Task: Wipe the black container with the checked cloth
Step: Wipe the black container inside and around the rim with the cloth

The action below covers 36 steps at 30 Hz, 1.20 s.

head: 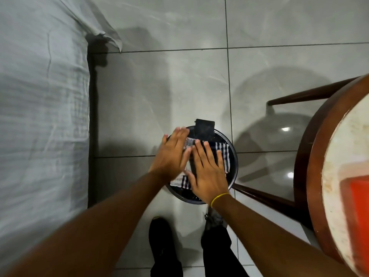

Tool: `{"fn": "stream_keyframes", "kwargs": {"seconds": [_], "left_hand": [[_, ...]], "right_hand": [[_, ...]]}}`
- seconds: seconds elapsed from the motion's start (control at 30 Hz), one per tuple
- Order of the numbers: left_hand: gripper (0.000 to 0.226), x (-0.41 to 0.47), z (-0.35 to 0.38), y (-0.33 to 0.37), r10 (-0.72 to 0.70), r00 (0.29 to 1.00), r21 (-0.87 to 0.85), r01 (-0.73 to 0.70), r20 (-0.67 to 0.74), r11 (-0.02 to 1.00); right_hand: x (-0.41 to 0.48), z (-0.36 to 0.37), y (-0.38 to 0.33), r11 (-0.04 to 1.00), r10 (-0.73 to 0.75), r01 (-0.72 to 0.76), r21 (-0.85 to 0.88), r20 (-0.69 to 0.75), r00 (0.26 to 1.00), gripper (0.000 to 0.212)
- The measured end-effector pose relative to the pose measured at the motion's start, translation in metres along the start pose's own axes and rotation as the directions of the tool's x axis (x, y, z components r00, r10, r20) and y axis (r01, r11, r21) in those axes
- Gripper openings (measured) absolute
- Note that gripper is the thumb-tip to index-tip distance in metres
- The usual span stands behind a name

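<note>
A round black container stands on the tiled floor in front of me, seen from above, with a black tab at its far edge. The checked cloth, white with dark stripes, lies spread over its top. My right hand, a yellow band on its wrist, presses flat on the cloth with fingers apart. My left hand lies flat beside it, partly on the cloth's left part and over the container's left rim; it is slightly blurred. Most of the cloth's middle is hidden under the hands.
A bed with a pale grey sheet fills the left side. A round wooden table with dark legs stands at the right, an orange-red object on it. My feet stand just behind the container on the grey tiles.
</note>
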State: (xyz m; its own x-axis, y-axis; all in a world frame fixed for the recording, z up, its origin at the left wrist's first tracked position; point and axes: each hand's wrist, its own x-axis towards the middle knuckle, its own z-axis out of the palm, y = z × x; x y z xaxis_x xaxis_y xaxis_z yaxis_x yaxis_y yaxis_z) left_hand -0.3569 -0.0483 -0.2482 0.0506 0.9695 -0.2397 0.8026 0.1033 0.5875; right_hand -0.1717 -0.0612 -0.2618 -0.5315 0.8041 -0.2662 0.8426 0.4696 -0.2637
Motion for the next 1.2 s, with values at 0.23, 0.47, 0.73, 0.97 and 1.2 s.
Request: {"fn": "stream_keyframes", "kwargs": {"seconds": [0.23,0.47,0.73,0.97,1.2], "left_hand": [[0.046,0.123,-0.018,0.017,-0.257,0.881,-0.271,0.379,0.396,0.885],[0.025,0.154,-0.012,0.010,-0.264,0.762,-0.358,0.541,0.591,0.761],[0.032,0.159,-0.014,0.008,-0.155,0.788,-0.291,0.392,0.595,0.873],[0.038,0.152,-0.008,0.015,-0.135,0.831,-0.256,0.315,0.540,0.914],[0.038,0.142,-0.003,0.012,-0.114,0.854,-0.294,0.296,0.507,0.909]], "right_hand": [[0.024,0.032,-0.025,0.980,0.198,-0.197,0.032,-0.059,0.978,0.087],[0.033,0.043,-0.027,0.990,0.140,-0.139,0.019,-0.135,0.981,0.084],[0.059,0.036,-0.053,0.999,-0.028,0.029,0.013,-0.104,0.994,0.074],[0.027,0.052,-0.056,0.853,-0.506,0.506,-0.126,0.037,0.862,0.073],[-0.032,0.075,-0.021,0.690,-0.668,0.667,-0.281,0.107,0.736,0.085]]}}
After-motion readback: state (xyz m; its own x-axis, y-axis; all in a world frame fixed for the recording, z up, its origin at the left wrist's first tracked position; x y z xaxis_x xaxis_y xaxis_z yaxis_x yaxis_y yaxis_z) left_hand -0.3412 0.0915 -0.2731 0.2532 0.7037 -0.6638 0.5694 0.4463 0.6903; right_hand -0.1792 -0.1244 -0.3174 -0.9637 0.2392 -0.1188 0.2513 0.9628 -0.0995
